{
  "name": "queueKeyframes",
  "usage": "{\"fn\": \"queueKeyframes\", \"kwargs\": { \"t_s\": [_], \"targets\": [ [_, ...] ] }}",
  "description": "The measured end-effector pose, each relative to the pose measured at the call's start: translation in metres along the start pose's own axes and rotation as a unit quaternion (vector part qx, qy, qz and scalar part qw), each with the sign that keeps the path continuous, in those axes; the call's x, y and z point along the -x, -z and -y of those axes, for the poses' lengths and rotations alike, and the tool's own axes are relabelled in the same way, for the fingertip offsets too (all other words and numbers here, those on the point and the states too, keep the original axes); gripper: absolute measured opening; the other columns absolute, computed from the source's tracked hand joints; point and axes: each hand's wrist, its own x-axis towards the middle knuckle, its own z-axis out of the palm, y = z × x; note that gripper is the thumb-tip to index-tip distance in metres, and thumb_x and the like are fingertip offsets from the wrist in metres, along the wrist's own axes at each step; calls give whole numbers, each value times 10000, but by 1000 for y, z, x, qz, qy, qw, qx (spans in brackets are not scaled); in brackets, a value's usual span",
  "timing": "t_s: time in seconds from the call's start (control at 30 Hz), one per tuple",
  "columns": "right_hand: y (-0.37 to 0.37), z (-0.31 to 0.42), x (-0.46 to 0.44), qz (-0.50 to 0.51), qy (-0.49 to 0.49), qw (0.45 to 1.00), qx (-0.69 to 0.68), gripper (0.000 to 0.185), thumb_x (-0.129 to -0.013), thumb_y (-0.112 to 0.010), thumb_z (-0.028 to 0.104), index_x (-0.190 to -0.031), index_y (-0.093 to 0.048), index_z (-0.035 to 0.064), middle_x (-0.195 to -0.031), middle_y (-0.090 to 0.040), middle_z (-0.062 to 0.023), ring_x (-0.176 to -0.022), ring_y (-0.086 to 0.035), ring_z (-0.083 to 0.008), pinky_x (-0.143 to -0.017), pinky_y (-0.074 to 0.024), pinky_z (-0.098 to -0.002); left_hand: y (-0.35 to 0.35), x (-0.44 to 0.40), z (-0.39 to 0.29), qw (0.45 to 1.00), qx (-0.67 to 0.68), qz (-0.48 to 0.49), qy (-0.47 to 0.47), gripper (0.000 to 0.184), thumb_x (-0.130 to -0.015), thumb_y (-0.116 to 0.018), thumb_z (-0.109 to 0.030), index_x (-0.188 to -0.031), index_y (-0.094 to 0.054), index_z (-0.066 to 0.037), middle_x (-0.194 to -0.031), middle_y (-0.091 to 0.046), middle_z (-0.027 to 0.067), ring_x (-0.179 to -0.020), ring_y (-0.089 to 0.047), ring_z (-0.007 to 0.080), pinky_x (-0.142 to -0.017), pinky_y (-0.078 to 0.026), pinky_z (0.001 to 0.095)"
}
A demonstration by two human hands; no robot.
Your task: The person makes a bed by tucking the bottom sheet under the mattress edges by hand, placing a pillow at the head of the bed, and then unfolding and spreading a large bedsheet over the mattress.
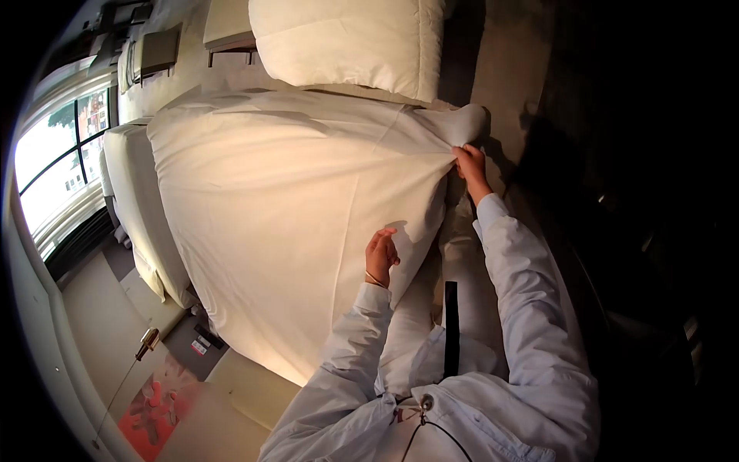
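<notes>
A white sheet (262, 192) covers the bed in front of me and hangs over its near side. My right hand (471, 168) is closed on the sheet at the bed's right corner, and folds fan out from that grip across the cloth. Above the sheet, nearer to me, is my left hand (381, 252). Its fingers are loosely bent and partly apart, with nothing visible in them, and its shadow falls on the sheet. Part of its palm is hidden from view.
A thick white comforter (346, 46) lies beyond the bed's far edge. Another white-covered bed or bench (142, 192) stands at the left by the window (65, 162). A wall lamp (148, 340), a dark bedside surface (192, 358) and a red picture (154, 412) are at lower left.
</notes>
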Motion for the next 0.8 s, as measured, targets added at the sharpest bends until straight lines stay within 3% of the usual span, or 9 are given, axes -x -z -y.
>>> {"fn": "queueKeyframes", "kwargs": {
  "t_s": [0.07, 0.13, 0.2, 0.23, 0.33, 0.43, 0.57, 0.77, 0.8],
  "targets": [
    [4, -12, 1, -10, 15, 998, 57, 289, -784, -585, 203, -621, -411, 39, -513, -394, -47, -457, -388, -142, -479, -343, -304, 2, 1, 3, 1000, 13, 21, -14, 169, -882, -443, -208, -940, -534, -77, -507, -322, -44, -400, -312, 62, -395, -305, 225],
    [0, -14, 20, -115, 280, 933, 194, 300, -821, -572, 224, -637, -423, 41, -547, -428, -52, -493, -427, -157, -503, -363, -320, 9, 3, 7, 999, 14, 28, -20, 167, -878, -444, -206, -943, -533, -80, -515, -332, -40, -413, -328, 67, -401, -307, 224],
    [-17, -7, 49, -168, 327, 910, 194, 238, -846, -546, 209, -701, -458, 42, -599, -480, -82, -570, -462, -246, -552, -374, -346, 15, 3, 15, 999, 20, 32, -24, 165, -875, -446, -204, -946, -532, -82, -523, -342, -36, -426, -343, 72, -407, -309, 223],
    [-29, -2, 67, -174, 431, 845, 264, 174, -822, -558, 168, -732, -471, 47, -670, -506, -94, -699, -480, -285, -629, -378, -374, 20, 3, 18, 999, 45, 4, -11, 163, -870, -446, -199, -953, -530, -86, -531, -348, -32, -444, -359, 77, -414, -313, 221],
    [-82, 3, 123, 32, 548, 786, 285, 148, -743, -571, 66, -881, -517, 73, -917, -533, -99, -951, -477, -304, -852, -341, -403, 47, 4, 33, 996, 82, -30, -14, 165, -857, -450, -189, -971, -527, -98, -557, -364, -25, -496, -399, 88, -438, -323, 217],
    [-129, -24, 148, 197, 559, 674, 442, 472, -740, -574, 128, -1200, -471, 147, -1236, -439, -84, -1203, -347, -297, -1006, -255, -444, 74, 10, 40, 990, 136, -39, -21, 137, -851, -489, -206, -934, -554, -119, -560, -404, -25, -501, -428, 90, -441, -346, 222],
    [-148, -63, 124, 193, 576, 522, 598, 657, -714, -657, 269, -1306, -374, 225, -1392, -285, -78, -1272, -258, -311, -1028, -207, -479, 113, 31, 49, 991, 124, -40, -27, 217, -839, -491, -238, -1015, -507, -111, -579, -378, -25, -527, -418, 97, -462, -332, 229],
    [-71, -54, 106, 36, 467, 540, 700, 762, -733, -631, 408, -1368, -227, 284, -1428, -190, -96, -1282, -227, -332, -998, -219, -526, 190, 45, 98, 908, 419, -10, -5, 158, -868, -445, -196, -1006, -479, -127, -586, -404, -27, -559, -440, 113, -479, -380, 238],
    [-52, -65, 101, 50, 419, 596, 683, 784, -716, -656, 372, -1365, -234, 252, -1414, -207, -123, -1271, -245, -336, -990, -246, -505, 199, 50, 103, 901, 434, -4, -19, 158, -868, -445, -196, -1006, -479, -127, -586, -404, -27, -559, -440, 113, -479, -380, 238]
  ]
}}
